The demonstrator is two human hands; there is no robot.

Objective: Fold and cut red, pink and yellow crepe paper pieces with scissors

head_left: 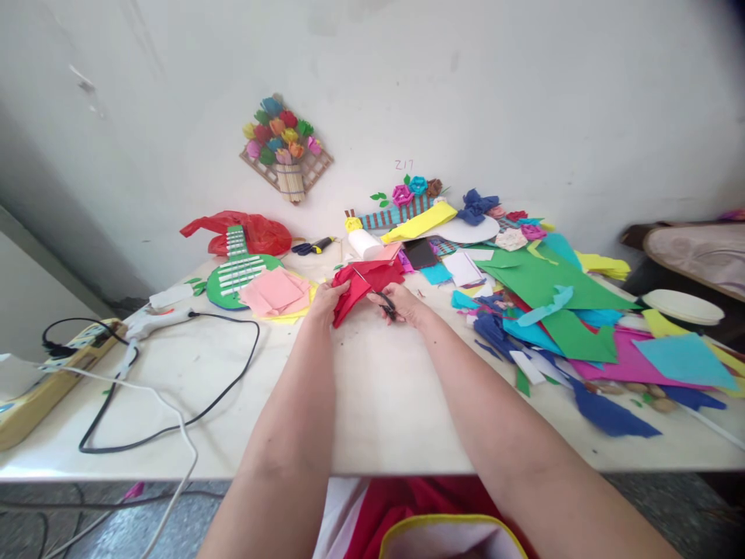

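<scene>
My left hand [326, 299] is closed on a folded sheet of red paper [364, 286] at the middle of the white table [372, 404]. My right hand [401, 303] grips black-handled scissors [381, 299] whose blades reach into the red paper. Both forearms stretch forward from the table's near edge. More red paper lies just behind the hands.
Pink paper squares [273, 291] on a green paper guitar [236, 279] lie left. A white glue gun [157, 322] with a black cord [192, 411] is further left. Coloured paper scraps [559, 310] cover the right side. A white plate [684, 307] sits far right. Paper flowers [285, 144] hang on the wall.
</scene>
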